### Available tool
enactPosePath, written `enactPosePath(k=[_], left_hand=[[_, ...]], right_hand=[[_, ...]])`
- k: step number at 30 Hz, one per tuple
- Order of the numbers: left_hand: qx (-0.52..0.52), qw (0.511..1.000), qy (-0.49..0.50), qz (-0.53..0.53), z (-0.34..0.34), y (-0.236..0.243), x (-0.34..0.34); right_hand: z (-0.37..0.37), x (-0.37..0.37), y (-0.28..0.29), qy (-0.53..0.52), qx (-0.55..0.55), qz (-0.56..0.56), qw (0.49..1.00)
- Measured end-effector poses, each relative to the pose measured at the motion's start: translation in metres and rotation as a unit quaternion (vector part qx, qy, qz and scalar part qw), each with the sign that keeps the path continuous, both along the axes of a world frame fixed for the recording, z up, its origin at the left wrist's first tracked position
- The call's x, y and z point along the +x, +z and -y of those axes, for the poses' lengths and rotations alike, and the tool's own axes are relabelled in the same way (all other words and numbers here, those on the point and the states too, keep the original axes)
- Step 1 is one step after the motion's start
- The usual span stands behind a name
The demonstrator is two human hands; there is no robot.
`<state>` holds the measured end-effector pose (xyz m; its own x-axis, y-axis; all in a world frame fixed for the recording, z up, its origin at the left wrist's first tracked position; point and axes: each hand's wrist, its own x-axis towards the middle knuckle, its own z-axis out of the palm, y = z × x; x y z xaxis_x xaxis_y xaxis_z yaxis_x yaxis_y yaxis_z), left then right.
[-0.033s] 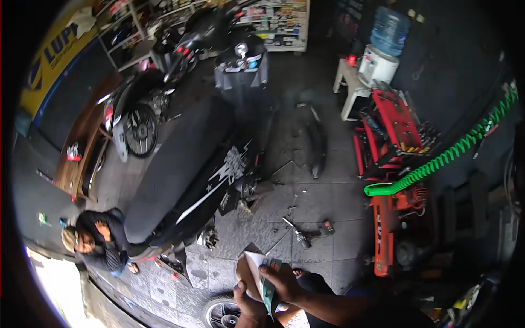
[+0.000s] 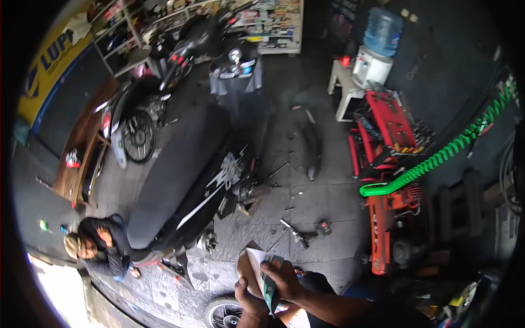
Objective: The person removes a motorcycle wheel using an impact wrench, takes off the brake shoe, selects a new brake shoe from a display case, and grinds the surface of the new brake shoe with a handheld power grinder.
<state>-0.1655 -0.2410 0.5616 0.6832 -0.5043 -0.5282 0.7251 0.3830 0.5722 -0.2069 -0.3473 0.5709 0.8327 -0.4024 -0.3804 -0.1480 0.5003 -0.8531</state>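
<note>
Low in the middle of the head view, I hold a green and white card packet [image 2: 269, 290] with a brown inner side. My left hand [image 2: 249, 299] is closed on its lower left edge, the thumb pointing up. From the right, my right hand [image 2: 284, 280] grips its upper right part, thumb lying over the pale face. Whatever may be inside the packet is hidden. Just beyond my hands stands a black scooter [image 2: 186, 169] with a long seat and its rear wheel off. A wheel with a tyre [image 2: 224, 312] lies on the floor beside my left hand.
A power tool [image 2: 306, 235] and a black curved part [image 2: 310, 142] lie on the tiles. To the right are a red tool trolley [image 2: 389, 123], a red jack [image 2: 377, 235] and a green coiled hose [image 2: 437, 162]. A person [image 2: 101, 246] crouches at left, near a wooden bench [image 2: 82, 158].
The whole view has shifted slightly, with the background moving a little to the left. Both hands keep their hold on the packet.
</note>
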Motion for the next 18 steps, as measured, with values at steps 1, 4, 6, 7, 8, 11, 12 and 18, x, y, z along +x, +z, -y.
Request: enactPosePath(k=[1,4,6,7,8,11,12,18], left_hand=[[-0.026,1.0,-0.002,-0.007,0.023,0.017,0.002],[-0.031,0.999,-0.034,0.009,0.075,0.074,0.005],[-0.065,0.991,-0.08,0.08,0.103,0.086,0.012],[-0.106,0.984,-0.135,0.053,0.109,0.082,0.013],[-0.139,0.98,-0.141,0.035,0.119,0.093,0.014],[-0.17,0.977,-0.13,-0.02,0.135,0.101,0.007],[-0.16,0.977,-0.14,-0.029,0.139,0.1,0.01],[-0.04,0.967,-0.237,0.085,0.184,0.064,0.061]], right_hand=[[0.016,-0.002,0.02,-0.045,0.004,0.02,0.999],[0.057,-0.006,0.069,-0.118,-0.022,0.076,0.99],[0.089,-0.007,0.088,-0.133,-0.033,0.117,0.984],[0.109,-0.02,0.096,-0.099,-0.013,0.101,0.99],[0.123,-0.024,0.104,-0.104,0.073,0.127,0.984],[0.151,-0.031,0.133,-0.112,0.248,0.173,0.947],[0.158,-0.032,0.127,-0.103,0.235,0.153,0.954],[0.224,-0.03,0.074,0.027,-0.162,-0.111,0.98]])
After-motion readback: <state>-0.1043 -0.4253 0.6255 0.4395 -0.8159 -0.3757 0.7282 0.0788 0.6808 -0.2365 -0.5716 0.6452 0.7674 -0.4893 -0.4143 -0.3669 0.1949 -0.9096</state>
